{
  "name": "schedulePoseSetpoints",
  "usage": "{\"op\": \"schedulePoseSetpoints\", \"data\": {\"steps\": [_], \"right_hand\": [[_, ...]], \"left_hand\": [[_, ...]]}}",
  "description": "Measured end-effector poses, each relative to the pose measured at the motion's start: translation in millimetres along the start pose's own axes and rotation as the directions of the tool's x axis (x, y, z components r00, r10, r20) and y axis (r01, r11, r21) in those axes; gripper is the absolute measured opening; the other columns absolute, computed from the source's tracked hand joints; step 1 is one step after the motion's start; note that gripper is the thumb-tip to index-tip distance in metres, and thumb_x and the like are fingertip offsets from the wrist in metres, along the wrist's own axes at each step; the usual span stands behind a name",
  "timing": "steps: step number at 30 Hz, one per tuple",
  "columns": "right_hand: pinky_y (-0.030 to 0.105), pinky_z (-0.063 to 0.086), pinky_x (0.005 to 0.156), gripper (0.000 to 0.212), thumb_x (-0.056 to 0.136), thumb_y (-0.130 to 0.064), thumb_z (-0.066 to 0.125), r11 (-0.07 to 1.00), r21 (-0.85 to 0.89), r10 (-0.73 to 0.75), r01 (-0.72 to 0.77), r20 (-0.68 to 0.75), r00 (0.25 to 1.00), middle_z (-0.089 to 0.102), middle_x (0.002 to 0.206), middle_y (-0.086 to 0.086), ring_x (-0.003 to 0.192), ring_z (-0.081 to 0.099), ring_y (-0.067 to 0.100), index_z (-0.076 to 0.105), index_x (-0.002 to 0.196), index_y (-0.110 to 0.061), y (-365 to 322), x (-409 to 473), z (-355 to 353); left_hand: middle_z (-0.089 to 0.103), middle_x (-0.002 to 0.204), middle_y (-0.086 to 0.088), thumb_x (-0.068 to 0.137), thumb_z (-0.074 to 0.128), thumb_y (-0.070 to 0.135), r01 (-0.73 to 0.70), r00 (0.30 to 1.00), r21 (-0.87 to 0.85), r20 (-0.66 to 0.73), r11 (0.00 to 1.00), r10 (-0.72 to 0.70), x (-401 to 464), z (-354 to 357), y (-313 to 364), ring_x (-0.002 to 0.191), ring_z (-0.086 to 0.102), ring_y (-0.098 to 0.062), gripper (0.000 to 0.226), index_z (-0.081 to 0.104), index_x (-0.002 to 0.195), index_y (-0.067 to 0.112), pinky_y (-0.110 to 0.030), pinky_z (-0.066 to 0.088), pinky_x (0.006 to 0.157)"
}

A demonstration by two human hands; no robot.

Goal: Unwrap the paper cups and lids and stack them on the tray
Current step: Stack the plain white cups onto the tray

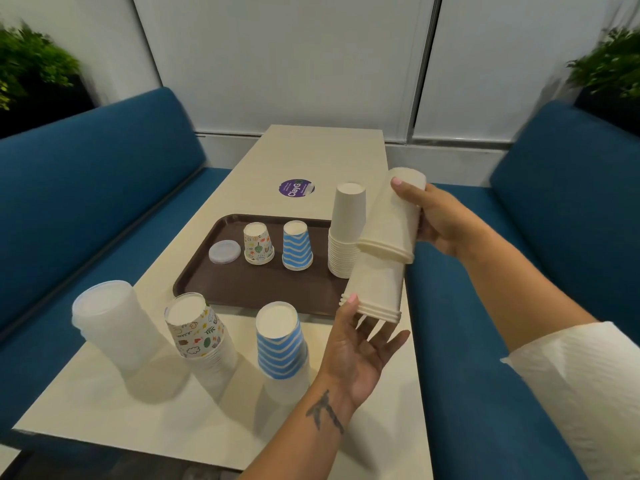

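A tilted stack of white cups (388, 244) is gripped near its top by the right hand (438, 220) and supported underneath by the left hand (360, 355) (fingers spread wide), beside the tray (221, 289).

Head cam, looks fwd/down over table (304, 154), near (single view).

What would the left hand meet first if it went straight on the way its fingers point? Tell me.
The left hand already touches the lower plain white cups. Its fingers point up and right; those cups lie first in that line.
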State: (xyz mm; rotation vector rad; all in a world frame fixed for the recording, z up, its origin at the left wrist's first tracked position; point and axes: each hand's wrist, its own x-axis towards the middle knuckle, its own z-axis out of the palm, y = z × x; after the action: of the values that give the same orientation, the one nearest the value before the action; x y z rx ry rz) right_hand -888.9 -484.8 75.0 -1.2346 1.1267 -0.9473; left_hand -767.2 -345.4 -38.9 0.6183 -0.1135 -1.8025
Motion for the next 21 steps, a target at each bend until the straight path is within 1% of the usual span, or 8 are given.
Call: {"op": "schedulePoseSetpoints", "data": {"steps": [2,6,10,13,15,16,18,21], "right_hand": [[0.038,0.056,0.075,0.062,0.081,-0.047,0.066,1.000,-0.002,-0.014,0.014,-0.011,1.000,0.064,0.118,0.004,0.103,0.065,0.022,0.046,0.132,-0.018,-8,3,1],[0.034,0.056,0.068,0.055,0.086,-0.045,0.064,0.999,0.003,-0.052,0.052,-0.071,0.996,0.064,0.117,0.003,0.099,0.065,0.020,0.046,0.132,-0.019,-25,12,3],[0.033,0.053,0.064,0.054,0.087,-0.040,0.065,0.994,-0.005,-0.113,0.114,-0.113,0.987,0.059,0.120,0.000,0.100,0.061,0.018,0.042,0.133,-0.021,-41,22,7],[0.029,0.050,0.061,0.056,0.087,-0.037,0.066,0.987,-0.017,-0.161,0.161,-0.155,0.975,0.054,0.116,-0.002,0.095,0.057,0.012,0.037,0.131,-0.019,-49,29,11],[0.029,0.050,0.063,0.051,0.087,-0.035,0.067,0.979,-0.039,-0.205,0.202,-0.180,0.962,0.052,0.115,-0.002,0.093,0.055,0.010,0.037,0.126,-0.019,-54,34,14],[0.030,0.052,0.067,0.049,0.087,-0.033,0.068,0.971,-0.059,-0.239,0.231,-0.199,0.951,0.052,0.114,-0.002,0.093,0.055,0.009,0.038,0.124,-0.019,-56,38,16],[0.031,0.052,0.076,0.047,0.083,-0.028,0.071,0.943,-0.137,-0.329,0.304,-0.238,0.914,0.052,0.110,-0.003,0.092,0.053,0.009,0.041,0.118,-0.018,-59,47,22],[0.029,0.049,0.080,0.050,0.078,-0.025,0.075,0.879,-0.304,-0.440,0.367,-0.225,0.869,0.052,0.103,-0.008,0.094,0.053,0.011,0.043,0.116,-0.019,-62,63,33]], "left_hand": [[0.062,0.105,-0.013,0.029,0.097,0.039,0.006,1.000,-0.017,-0.004,1.000,-0.007,-1,-1,1,0.095,0.065,-0.032,0.107,0.059,0.124,0.008,-0.044,0.059,0.073],[0.064,0.104,-0.013,0.029,0.097,0.037,0.005,1.000,-0.069,-0.018,0.998,-0.007,0,-2,3,0.095,0.064,-0.033,0.099,0.061,0.118,0.009,-0.045,0.059,0.072],[0.062,0.108,-0.016,0.048,0.085,0.037,0.001,0.999,-0.114,-0.053,0.994,-0.008,1,-1,5,0.099,0.063,-0.034,0.082,0.060,0.121,0.008,-0.045,0.059,0.071],[0.063,0.110,-0.017,0.063,0.084,0.035,-0.003,0.997,-0.135,-0.073,0.991,-0.007,2,1,6,0.101,0.062,-0.036,0.066,0.061,0.119,0.007,-0.046,0.060,0.072],[0.063,0.112,-0.018,0.072,0.073,0.037,-0.005,0.995,-0.143,-0.096,0.990,-0.009,3,1,6,0.103,0.062,-0.036,0.059,0.059,0.121,0.006,-0.046,0.060,0.073],[0.063,0.113,-0.018,0.072,0.069,0.038,-0.003,0.994,-0.148,-0.108,0.989,-0.013,3,0,5,0.103,0.062,-0.036,0.060,0.059,0.122,0.006,-0.045,0.060,0.073],[0.062,0.115,-0.018,0.073,0.067,0.038,0.001,0.992,-0.160,-0.128,0.987,-0.022,3,0,3,0.103,0.063,-0.036,0.060,0.059,0.123,0.006,-0.045,0.060,0.073],[0.063,0.116,-0.018,0.073,0.067,0.038,-0.004,0.988,-0.175,-0.151,0.985,-0.023,4,-2,1,0.101,0.065,-0.036,0.060,0.059,0.123,0.007,-0.044,0.060,0.072]]}}
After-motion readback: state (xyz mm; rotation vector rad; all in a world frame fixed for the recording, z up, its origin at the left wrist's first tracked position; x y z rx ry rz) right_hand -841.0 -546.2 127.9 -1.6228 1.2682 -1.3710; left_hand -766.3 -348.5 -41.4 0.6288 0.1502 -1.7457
